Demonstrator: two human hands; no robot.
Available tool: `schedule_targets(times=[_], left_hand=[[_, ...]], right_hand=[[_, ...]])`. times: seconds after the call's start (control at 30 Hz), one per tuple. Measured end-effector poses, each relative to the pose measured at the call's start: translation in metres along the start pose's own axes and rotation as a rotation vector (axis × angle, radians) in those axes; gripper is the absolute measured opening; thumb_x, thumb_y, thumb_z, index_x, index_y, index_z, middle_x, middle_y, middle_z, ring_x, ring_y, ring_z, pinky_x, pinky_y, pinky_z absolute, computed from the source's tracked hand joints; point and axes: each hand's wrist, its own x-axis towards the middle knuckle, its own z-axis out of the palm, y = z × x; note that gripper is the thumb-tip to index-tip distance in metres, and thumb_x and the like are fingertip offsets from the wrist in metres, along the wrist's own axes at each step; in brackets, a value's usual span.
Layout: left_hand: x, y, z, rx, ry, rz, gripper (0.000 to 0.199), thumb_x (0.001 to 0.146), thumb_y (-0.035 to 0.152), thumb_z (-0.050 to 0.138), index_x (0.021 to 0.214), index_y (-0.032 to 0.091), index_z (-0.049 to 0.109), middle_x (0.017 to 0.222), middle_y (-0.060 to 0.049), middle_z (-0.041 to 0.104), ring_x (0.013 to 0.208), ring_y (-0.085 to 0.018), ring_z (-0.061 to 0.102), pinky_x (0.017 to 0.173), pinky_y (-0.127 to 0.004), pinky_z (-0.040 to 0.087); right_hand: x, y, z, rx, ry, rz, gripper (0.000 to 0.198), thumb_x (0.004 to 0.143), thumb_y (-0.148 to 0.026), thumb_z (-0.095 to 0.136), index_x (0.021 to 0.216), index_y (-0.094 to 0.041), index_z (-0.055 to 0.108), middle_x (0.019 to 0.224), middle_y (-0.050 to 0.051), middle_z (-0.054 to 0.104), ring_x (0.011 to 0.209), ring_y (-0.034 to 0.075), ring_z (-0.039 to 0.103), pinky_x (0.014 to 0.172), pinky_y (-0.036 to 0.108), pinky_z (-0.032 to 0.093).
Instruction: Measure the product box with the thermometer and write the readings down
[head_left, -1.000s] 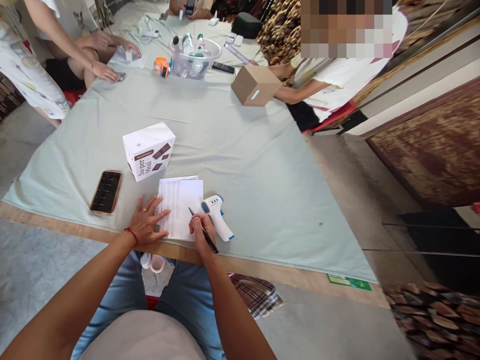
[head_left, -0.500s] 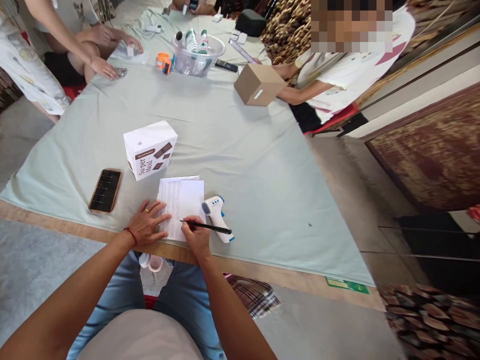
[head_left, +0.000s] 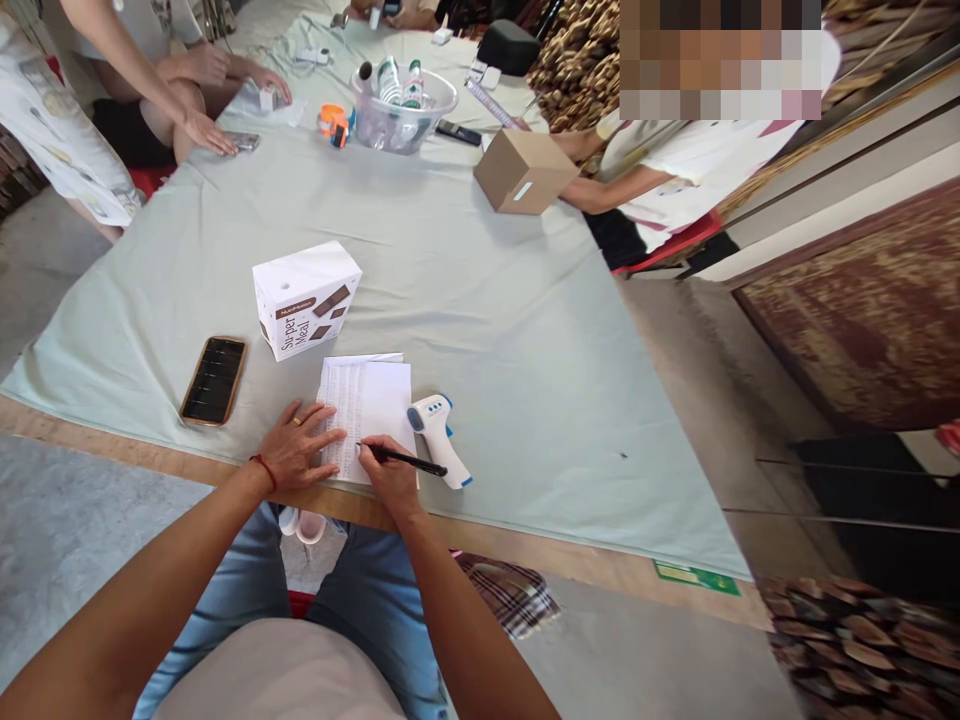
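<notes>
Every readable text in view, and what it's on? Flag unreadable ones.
"Su-per Meal": front of the white box.
"Nutri...": brown band on the same box; the rest is blurred.
Too small or blurred to read: rows of marks on the paper, any marking on the thermometer gun, the green card, the pale label on the cardboard carton, and labels on the green-and-white items in the tub.

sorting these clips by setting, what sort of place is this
Probably a home's storage or utility room, though I can't be sure: it has stacked split wood, a bare grey floor and a large cloth-covered table.
</notes>
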Motion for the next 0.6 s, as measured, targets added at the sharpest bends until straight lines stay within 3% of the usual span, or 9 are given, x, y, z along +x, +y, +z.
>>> schedule_targets(times=[0.6], left_hand=[[0.0001, -0.0001, 0.0002, -0.003, -0.001, -0.007, 0.051, 0.082, 0.053, 0.060, 0.126, 0.027, 0.057, 0.143, -0.010, 0.044, 0.134, -0.030, 0.034, 0.114, -0.052, 0.017]], right_hand=[[0.0005, 0.0013, 0.0005, -0.020, -0.009, 0.021, 0.013, 0.072, -0.030, 0.053, 0.070, -0.021, 0.062, 0.066, 0.001, 0.067, 0.061, 0.017, 0.061, 0.067, 0.032, 0.053]])
